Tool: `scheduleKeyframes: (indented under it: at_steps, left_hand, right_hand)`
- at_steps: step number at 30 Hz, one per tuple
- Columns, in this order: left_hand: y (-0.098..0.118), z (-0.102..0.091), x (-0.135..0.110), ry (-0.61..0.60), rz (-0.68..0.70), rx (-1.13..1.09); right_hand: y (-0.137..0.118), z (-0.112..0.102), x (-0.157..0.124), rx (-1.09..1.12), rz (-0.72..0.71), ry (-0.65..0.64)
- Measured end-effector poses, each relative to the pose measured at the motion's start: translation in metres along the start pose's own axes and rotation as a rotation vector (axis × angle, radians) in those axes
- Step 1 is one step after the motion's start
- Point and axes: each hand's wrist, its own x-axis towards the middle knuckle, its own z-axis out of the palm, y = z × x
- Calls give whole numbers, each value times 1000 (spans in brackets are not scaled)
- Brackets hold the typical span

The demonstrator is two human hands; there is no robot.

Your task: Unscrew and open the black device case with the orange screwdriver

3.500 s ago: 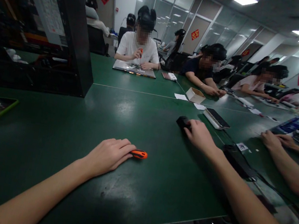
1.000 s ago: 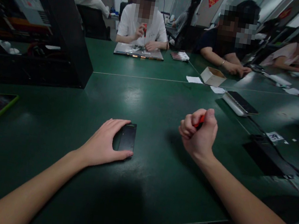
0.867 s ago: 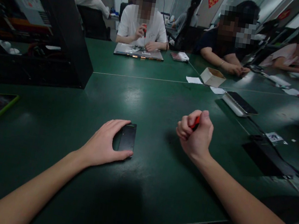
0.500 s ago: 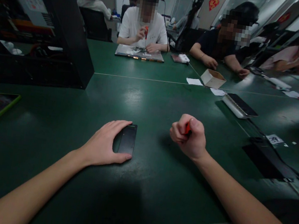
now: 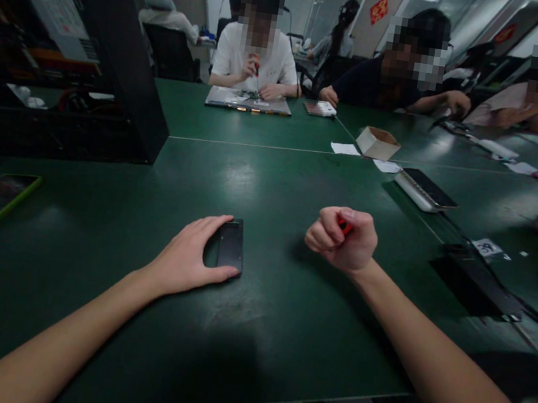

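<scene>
Your left hand [image 5: 185, 253] is clamped on the black box [image 5: 231, 250], thumb at its near end and fingers at its far end; the box lies flat on the counter [image 5: 273, 337], and the two-ended hold presumably keeps it from sliding. Your right hand [image 5: 343, 239] is curled in a fist around the red tool [image 5: 345, 226], to the right of the box and apart from it; by its shadow it appears raised. The tool's tip cannot be made out. The fist suggests a secure rather than a fine grip. Beyond, to the right, sits the adapter [image 5: 479, 280], cable attached; farther off stands the carton [image 5: 377, 145], then a co-worker [image 5: 255, 58] opposite. Against the earliest frame, your hands have exchanged loads: your left then covered the tool, while your right was at a black object, apparently this box.
</scene>
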Motion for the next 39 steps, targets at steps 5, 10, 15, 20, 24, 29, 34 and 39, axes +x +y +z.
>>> scheduleKeyframes:
  at_steps: [5,10,15,20,24,29,34,39]
  left_hand:
    - [1,3,0,45,19,-25]
    - [3,7,7,46,23,-41]
    - [5,13,31,20,72,-62]
    - [2,23,56,13,123,-52]
    - [-4,24,60,4,129,-72]
    - [-3,19,55,-45,128,-115]
    - [4,17,55,-44,97,-103]
    - [5,16,55,-49,97,-112]
  right_hand:
    - [-3,3,-8,-4,5,79]
    - [-24,8,3,39,-57,123]
    - [-66,28,36,-101,-126,88]
    - [-81,55,66,-144,-138,-175]
    - [-57,66,77,-61,-58,-248]
    - [-33,66,79,13,44,-259]
    - [-26,59,81,73,71,-292]
    - [-18,57,82,122,123,-292]
